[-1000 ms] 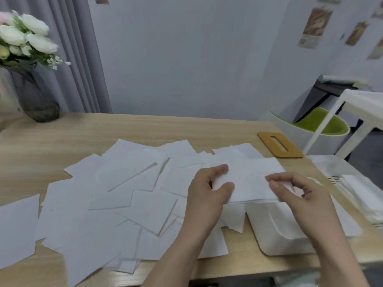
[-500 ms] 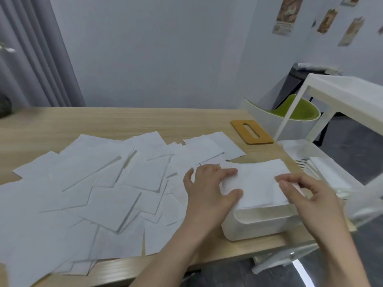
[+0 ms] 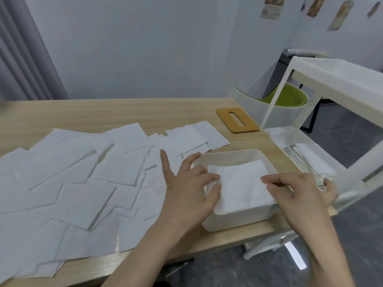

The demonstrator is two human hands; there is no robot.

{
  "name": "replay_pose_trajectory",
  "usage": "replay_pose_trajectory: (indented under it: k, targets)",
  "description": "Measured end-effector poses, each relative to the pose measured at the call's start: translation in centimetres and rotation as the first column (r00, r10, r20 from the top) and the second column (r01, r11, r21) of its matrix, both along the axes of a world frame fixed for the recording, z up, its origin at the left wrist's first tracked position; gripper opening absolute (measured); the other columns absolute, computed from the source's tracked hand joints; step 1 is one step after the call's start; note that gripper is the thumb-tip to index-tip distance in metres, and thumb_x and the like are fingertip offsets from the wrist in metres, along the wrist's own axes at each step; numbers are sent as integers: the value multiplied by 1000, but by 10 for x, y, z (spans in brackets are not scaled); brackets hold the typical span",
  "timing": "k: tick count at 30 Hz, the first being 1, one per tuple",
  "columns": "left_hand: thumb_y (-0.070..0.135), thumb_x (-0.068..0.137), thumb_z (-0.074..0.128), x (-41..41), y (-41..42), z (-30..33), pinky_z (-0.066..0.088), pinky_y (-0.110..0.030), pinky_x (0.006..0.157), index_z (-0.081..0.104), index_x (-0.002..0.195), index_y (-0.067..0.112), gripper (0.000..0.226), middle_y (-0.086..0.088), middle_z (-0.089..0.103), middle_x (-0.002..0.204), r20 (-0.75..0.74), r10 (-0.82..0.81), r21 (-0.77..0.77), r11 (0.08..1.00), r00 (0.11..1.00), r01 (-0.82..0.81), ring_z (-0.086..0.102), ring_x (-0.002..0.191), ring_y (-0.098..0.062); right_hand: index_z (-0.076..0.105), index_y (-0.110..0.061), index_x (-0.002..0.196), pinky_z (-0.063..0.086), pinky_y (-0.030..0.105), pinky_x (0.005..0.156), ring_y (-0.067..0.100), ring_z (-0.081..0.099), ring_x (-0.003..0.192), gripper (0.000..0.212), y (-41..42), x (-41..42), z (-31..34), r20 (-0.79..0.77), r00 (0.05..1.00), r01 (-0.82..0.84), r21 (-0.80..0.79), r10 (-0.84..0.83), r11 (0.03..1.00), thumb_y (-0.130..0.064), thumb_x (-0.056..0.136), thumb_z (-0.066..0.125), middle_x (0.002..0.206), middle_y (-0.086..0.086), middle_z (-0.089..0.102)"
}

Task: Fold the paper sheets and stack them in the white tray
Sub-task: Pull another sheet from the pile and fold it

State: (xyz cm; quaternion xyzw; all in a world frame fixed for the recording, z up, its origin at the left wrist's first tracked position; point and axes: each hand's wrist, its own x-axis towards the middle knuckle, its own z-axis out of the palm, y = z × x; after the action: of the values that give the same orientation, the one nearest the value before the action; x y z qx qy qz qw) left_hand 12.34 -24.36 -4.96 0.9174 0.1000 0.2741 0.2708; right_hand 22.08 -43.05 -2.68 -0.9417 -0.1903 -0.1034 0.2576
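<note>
Resting inside the white rounded-corner plastic tray [image 3: 238, 219] at the near right edge of the light wooden table [image 3: 103, 112]: a folded white paper sheet [image 3: 241, 185], roughly square, no clear long axis, lying flat on a stack of like sheets, corners turned slightly clockwise from the tray walls, one corner pointing toward the far right tray corner. Left hand [image 3: 190, 187] at the sheet's left edge, thumb and a curled finger touching that edge, index and middle fingers spread straight over the loose sheets; no clear pinch visible. Right hand [image 3: 298, 193] at the sheet's right edge, fingers bent with tips close together on or just above the paper; grip cannot be told. Spread left of the tray, overlapping: many unfolded white paper sheets [image 3: 83, 183]. Beyond the tray: flat orange-brown wooden rectangle with an oval slot [image 3: 237, 120]. Right of the table: white tiered plastic cart [image 3: 335, 79].
</note>
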Motion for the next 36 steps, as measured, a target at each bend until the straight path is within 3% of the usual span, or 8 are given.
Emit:
replay_pose_trajectory:
  k: [6,11,15,22,30,36]
  targets:
    - [51,87,24,0,8,9,-36,-44,106,77,100,35,57,17,65,85,-105,-79,167,981,991,96,36,140,-11,68,-46,84,-12,29,108,-6,38,101,23,2,3,0,6,1000,10,-60,-10,998,-25,90,60,87,-21,62]
    - [58,83,8,1,11,9,-39,-45,103,73,106,36,73,17,61,112,-188,-105,248,957,977,150,19,146,-5,70,-42,86,-8,31,110,-2,41,100,15,3,-1,4,0,1000,21,-100,-21,995,-29,88,62,87,-23,61]
    - [61,83,10,-1,13,5,-36,-46,106,73,104,35,71,13,53,136,-164,-116,230,961,980,152,16,147,-4,69,-37,95,0,37,110,10,49,114,12,3,-7,8,38,999,33,-124,-29,992,-31,86,67,91,-18,64]
    - [52,94,39,-9,21,-3,-16,-46,117,69,114,30,43,6,57,135,59,-134,102,987,989,127,38,136,-7,69,-38,95,3,33,108,11,49,117,13,12,-19,15,92,996,29,-73,-22,997,-36,82,69,97,-15,65]
    - [50,93,43,-53,72,-11,-9,-45,120,63,121,34,38,12,53,136,130,33,-9,999,991,-32,40,130,6,70,-34,94,11,38,107,10,49,116,15,62,-43,20,149,981,-124,3,122,992,-30,79,74,90,-18,60]
    - [49,90,42,-97,124,-24,-7,-38,121,63,122,31,42,15,50,134,135,205,-47,979,969,-200,32,124,25,67,-34,100,8,18,95,3,40,118,21,99,-57,19,152,954,-269,67,257,961,-28,81,72,100,-19,58]
